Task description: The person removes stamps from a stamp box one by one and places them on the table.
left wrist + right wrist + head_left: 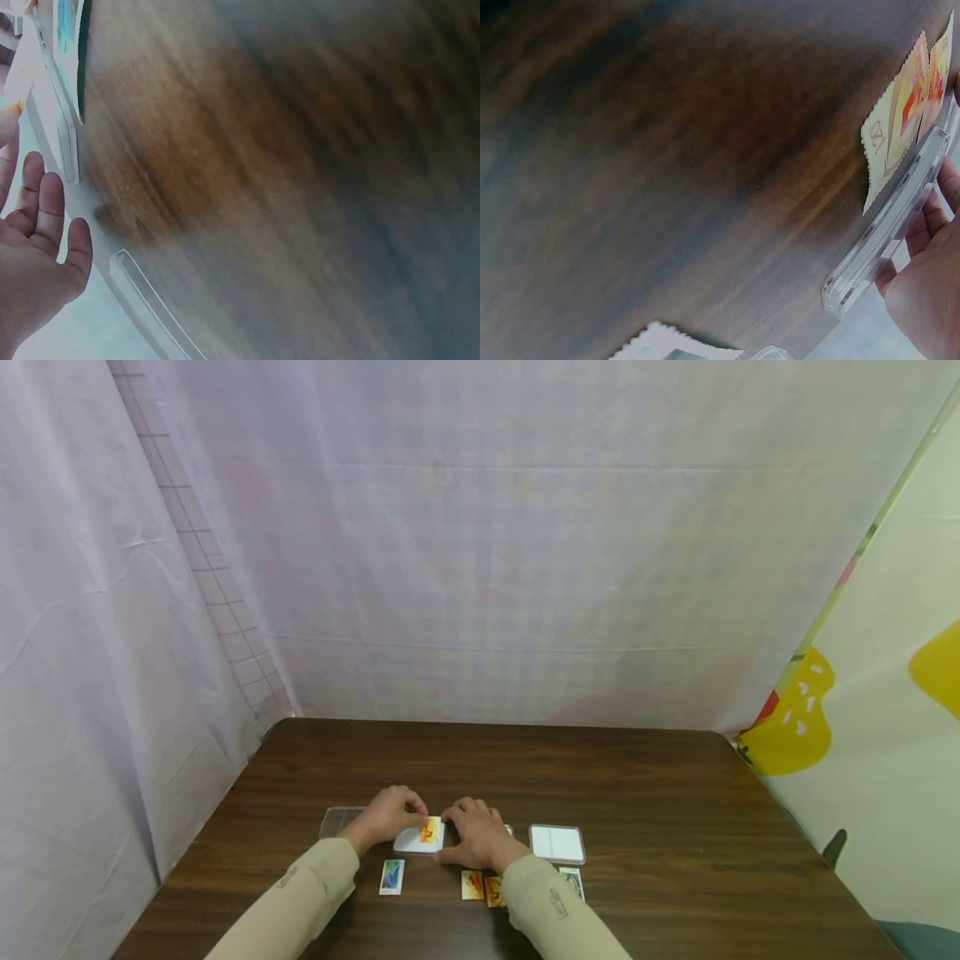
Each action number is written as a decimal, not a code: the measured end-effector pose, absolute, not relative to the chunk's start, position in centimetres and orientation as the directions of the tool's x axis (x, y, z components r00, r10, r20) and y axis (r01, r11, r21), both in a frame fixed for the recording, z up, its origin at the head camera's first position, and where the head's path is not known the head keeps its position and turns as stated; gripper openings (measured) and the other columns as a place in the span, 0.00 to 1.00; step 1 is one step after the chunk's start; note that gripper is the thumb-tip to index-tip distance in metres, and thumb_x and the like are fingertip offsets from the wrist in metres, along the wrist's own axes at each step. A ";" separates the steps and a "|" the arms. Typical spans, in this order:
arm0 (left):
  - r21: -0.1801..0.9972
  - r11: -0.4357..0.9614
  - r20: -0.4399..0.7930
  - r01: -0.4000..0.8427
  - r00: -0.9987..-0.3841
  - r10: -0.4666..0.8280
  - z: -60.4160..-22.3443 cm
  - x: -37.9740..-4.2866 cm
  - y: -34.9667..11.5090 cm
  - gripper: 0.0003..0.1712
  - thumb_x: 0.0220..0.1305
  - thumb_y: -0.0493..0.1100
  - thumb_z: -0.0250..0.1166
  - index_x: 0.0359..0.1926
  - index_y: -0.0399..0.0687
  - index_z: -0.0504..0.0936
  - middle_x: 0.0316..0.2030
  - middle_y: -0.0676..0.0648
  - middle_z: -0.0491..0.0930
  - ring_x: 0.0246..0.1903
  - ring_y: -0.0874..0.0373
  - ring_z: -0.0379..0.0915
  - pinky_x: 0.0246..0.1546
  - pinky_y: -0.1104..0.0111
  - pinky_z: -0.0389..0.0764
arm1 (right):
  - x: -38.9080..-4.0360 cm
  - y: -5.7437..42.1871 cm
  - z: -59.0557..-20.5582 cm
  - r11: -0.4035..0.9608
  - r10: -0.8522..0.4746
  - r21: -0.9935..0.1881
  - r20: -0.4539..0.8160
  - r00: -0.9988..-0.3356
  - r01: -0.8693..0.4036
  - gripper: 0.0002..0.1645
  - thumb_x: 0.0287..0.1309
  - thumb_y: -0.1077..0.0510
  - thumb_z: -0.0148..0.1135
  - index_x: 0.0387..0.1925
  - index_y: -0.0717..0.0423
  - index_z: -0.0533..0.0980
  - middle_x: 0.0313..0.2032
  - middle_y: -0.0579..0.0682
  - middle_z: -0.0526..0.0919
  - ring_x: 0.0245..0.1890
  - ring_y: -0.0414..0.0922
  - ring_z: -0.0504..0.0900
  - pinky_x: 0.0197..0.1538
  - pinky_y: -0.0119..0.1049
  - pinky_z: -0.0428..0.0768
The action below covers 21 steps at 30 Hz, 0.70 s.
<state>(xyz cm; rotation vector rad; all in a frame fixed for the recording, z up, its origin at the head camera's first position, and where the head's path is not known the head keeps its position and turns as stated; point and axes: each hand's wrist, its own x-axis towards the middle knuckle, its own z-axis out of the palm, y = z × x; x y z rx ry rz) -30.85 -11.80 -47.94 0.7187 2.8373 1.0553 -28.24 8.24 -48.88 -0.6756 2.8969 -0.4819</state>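
Observation:
My left hand (388, 814) pinches a yellow-orange postage stamp (431, 829) between thumb and forefinger, over the right part of a small clear case with a white inside (407, 842). In the left wrist view the other fingers (51, 199) of that hand are held off to the side, loosely bent. My right hand (480, 835) is spread palm down, thumb and forefinger tips at the right edge of that case. A second clear case (889, 225) lies beneath the right hand, mostly hidden from the head view.
Two orange stamps (472, 885) lie before the right hand, partly behind the sleeve. A blue-green stamp (392, 877) lies at left, a greenish stamp (572, 882) at right. Another white-lined case (557, 844) stands right, a transparent case (339, 821) left. Curtains surround the brown table (637, 785).

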 end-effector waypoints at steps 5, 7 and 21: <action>0.649 0.662 0.100 0.374 -0.905 0.413 -47.5 -30.7 -11.8 0.02 0.56 0.37 0.71 0.29 0.43 0.86 0.30 0.52 0.80 0.34 0.57 0.72 0.39 0.61 0.74 | -28.2 8.2 -49.0 0.849 -0.449 -0.338 -0.054 -0.892 -0.406 0.37 0.54 0.34 0.69 0.59 0.49 0.75 0.60 0.51 0.70 0.62 0.52 0.66 0.65 0.55 0.63; 0.658 0.665 0.082 0.353 -0.911 0.403 -47.3 -30.7 -11.9 0.02 0.57 0.37 0.70 0.30 0.44 0.86 0.31 0.52 0.80 0.35 0.57 0.72 0.41 0.60 0.73 | -28.2 8.2 -48.9 0.851 -0.444 -0.339 -0.057 -0.894 -0.401 0.37 0.54 0.34 0.69 0.59 0.49 0.75 0.60 0.51 0.70 0.62 0.52 0.66 0.65 0.55 0.63; 0.687 0.652 0.056 0.322 -0.918 0.394 -47.1 -31.0 -12.3 0.03 0.58 0.38 0.70 0.29 0.45 0.86 0.32 0.52 0.81 0.35 0.58 0.72 0.39 0.61 0.74 | -28.2 8.4 -49.0 0.844 -0.456 -0.339 -0.042 -0.889 -0.416 0.37 0.53 0.33 0.68 0.59 0.47 0.75 0.60 0.50 0.71 0.62 0.52 0.67 0.64 0.55 0.64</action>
